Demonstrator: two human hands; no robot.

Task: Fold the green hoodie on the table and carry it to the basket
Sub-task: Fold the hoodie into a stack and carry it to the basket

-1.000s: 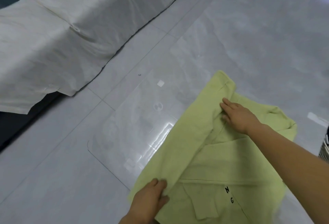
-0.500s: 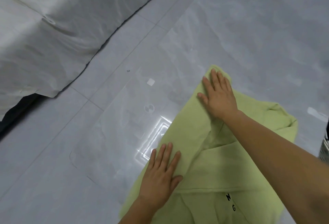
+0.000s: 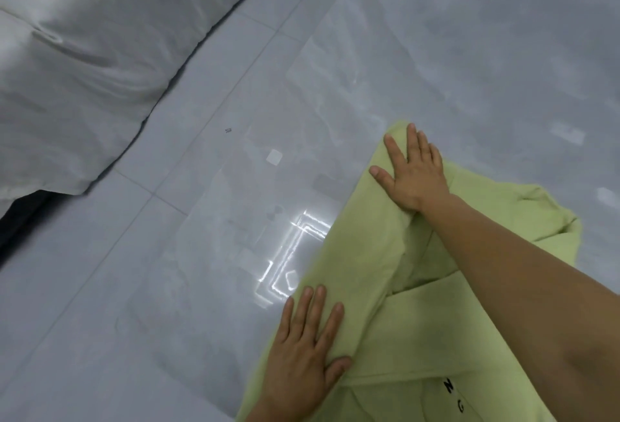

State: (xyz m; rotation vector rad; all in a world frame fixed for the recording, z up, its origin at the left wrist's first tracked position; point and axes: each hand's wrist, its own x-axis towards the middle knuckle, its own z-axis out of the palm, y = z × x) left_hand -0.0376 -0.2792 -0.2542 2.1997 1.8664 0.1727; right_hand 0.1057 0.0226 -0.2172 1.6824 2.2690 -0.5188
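Note:
The light green hoodie (image 3: pixel 369 274) lies on a clear glass table top (image 3: pixel 255 254) at the lower right, with one side folded inward over the body. Small black letters show on its front near the bottom edge. My left hand (image 3: pixel 302 354) lies flat, fingers spread, on the near end of the folded strip. My right hand (image 3: pixel 416 173) presses flat on the far end of the same strip, its forearm crossing over the hoodie. Neither hand grips the cloth. No basket is in view.
A sofa under a white sheet (image 3: pixel 87 62) fills the upper left. Grey tiled floor (image 3: pixel 469 52) shows around and through the glass, with a bright light reflection (image 3: pixel 295 254) beside the hoodie.
One second ago both hands pinched the hoodie's side edge. They have let go and now lie flat on the folded strip; since half a second ago they barely moved.

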